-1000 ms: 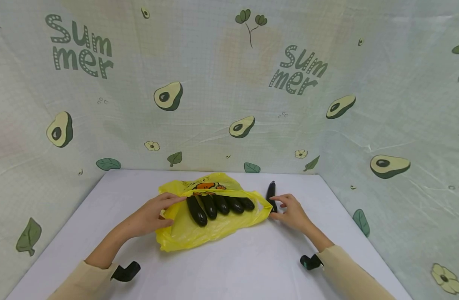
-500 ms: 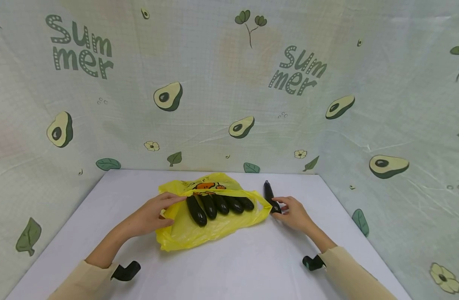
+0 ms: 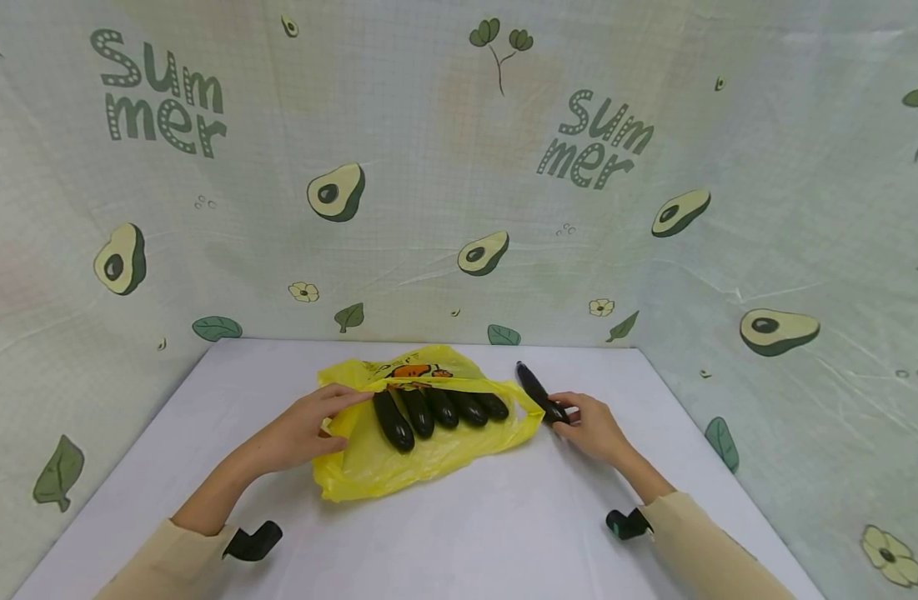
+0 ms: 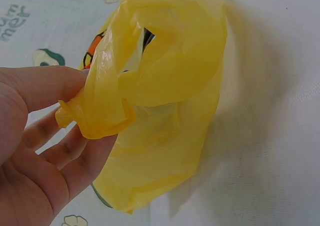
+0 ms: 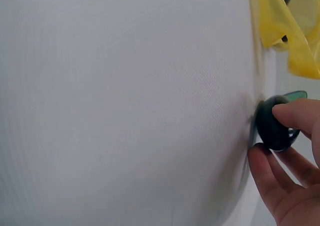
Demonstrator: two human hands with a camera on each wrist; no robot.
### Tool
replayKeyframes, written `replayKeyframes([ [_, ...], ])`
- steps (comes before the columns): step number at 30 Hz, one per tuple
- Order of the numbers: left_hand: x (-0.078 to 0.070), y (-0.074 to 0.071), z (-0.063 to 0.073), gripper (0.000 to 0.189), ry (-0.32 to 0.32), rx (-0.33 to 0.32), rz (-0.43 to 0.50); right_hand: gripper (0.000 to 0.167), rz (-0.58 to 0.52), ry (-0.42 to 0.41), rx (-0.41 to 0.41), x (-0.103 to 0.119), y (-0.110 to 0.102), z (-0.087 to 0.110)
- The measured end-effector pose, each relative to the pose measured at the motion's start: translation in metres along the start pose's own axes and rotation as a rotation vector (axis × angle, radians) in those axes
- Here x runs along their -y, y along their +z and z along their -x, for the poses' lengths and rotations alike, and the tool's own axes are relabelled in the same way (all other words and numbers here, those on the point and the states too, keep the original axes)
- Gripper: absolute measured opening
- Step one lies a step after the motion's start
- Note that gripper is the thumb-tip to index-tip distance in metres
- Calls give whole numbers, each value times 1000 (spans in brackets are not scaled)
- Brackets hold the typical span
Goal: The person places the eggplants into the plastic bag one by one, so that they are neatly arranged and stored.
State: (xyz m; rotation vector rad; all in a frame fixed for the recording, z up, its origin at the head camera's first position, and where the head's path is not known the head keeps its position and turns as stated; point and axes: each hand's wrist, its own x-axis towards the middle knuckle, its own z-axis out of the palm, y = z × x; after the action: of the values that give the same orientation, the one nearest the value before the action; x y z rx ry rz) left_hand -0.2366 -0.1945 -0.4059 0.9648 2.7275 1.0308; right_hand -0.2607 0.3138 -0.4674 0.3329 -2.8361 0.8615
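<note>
A yellow plastic bag (image 3: 428, 467) lies on its side in the middle of the table, its mouth facing me. Several dark, glossy eggplants (image 3: 393, 423) lie side by side in it, their far ends hidden under the bag's upper layer. My left hand (image 3: 308, 427) holds the left edge of the mouth; in the left wrist view the bunched bag edge (image 4: 105, 105) passes between thumb and fingers. To the right of the bag, my right hand (image 3: 589, 427) grips the near end of another eggplant (image 3: 532, 383), which slants toward the back left. Its rounded end (image 5: 272, 126) shows between thumb and fingers.
The white table (image 3: 459, 550) reaches back to a patterned cloth (image 3: 413, 117) with printed avocados and lettering, which hangs behind and along both sides. A black wrist camera (image 3: 254, 542) sits below each forearm.
The eggplant at my right hand has turned, its far end swinging left toward the bag. My right hand has shifted slightly to the right. The left hand and the bag stay put.
</note>
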Motion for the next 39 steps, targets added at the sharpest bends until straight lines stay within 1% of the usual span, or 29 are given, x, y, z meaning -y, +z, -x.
replayKeyframes([
  [7, 1, 0, 0, 72, 8, 0, 4, 45, 2, 7, 0, 0, -1, -2],
  [11, 2, 0, -1, 72, 3, 3, 5, 44, 7, 35, 5, 1, -1, -4],
  [16, 2, 0, -1, 72, 2, 5, 4, 45, 26, 87, 26, 5, -3, -7],
  [21, 3, 0, -1, 73, 3, 6, 1, 46, 43, 120, 49, 8, -4, -9],
  [23, 3, 0, 0, 73, 1, 5, 1, 46, 50, 119, 55, 9, -4, -9],
  [30, 3, 0, 0, 73, -2, 5, 2, 44, 23, 148, 49, 11, -3, -9],
  [39, 2, 1, -1, 73, 0, 3, -7, 45, 3, 165, 24, 4, -3, -5],
])
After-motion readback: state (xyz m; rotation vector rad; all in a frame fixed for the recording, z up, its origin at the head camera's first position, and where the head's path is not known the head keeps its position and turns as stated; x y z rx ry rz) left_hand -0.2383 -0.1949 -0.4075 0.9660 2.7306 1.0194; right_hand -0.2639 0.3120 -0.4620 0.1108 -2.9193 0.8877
